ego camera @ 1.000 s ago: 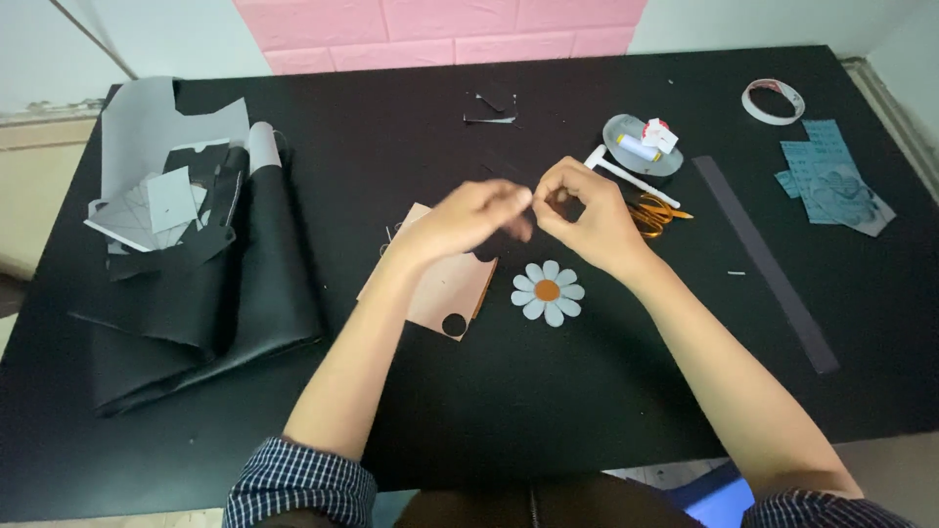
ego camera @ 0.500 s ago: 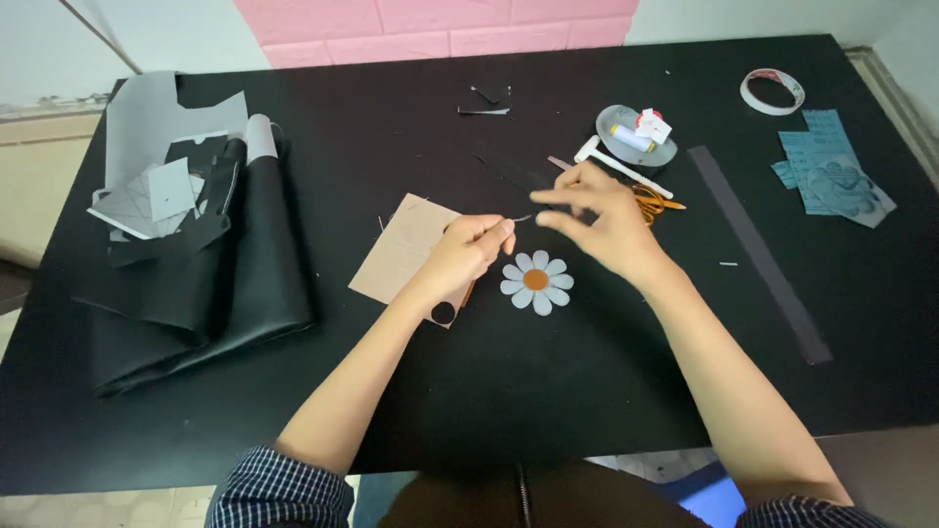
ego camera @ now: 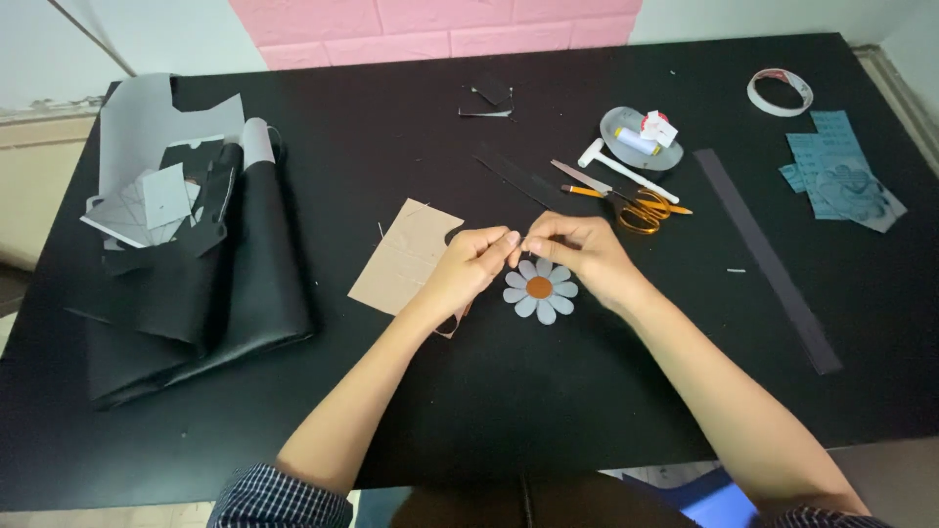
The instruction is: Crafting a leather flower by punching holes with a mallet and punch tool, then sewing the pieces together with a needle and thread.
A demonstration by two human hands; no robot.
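Left hand (ego camera: pixel 468 266) and right hand (ego camera: pixel 577 250) brought together at table centre, fingertips pinched and nearly touching just above a daisy cut-out (ego camera: pixel 539 287). Something very small apparently nipped between the two sets of fingertips; too tiny to tell what. Both hands curled, thumbs against forefingers, neither flat nor spread.

Daisy cut-out lying flat on the black table (ego camera: pixel 411 411), pale grey-blue petals around an orange-brown centre, directly below the meeting fingertips and partly under the right hand's edge. Tan card sheet (ego camera: pixel 406 256) just left of it, lying flat, with a notch in its right edge and its lower corner hidden beneath the left wrist.

Beyond the right hand: yellow-handled scissors (ego camera: pixel 631 203), blades pointing left, crossed by a white stick-like tool (ego camera: pixel 626 170). Behind these, a shallow grey dish (ego camera: pixel 622 125) holding small white and red items. Long dark strip (ego camera: pixel 768 259) running diagonally down the right side. Blue paper pieces (ego camera: pixel 843 182) near the right edge, and a roll of tape (ego camera: pixel 780 91) in the far right corner.

Small dark scraps (ego camera: pixel 489 96) at the far middle. Far left: folded black sheet material (ego camera: pixel 186 303) with grey offcuts (ego camera: pixel 147 196) piled on top, well apart from the hands.
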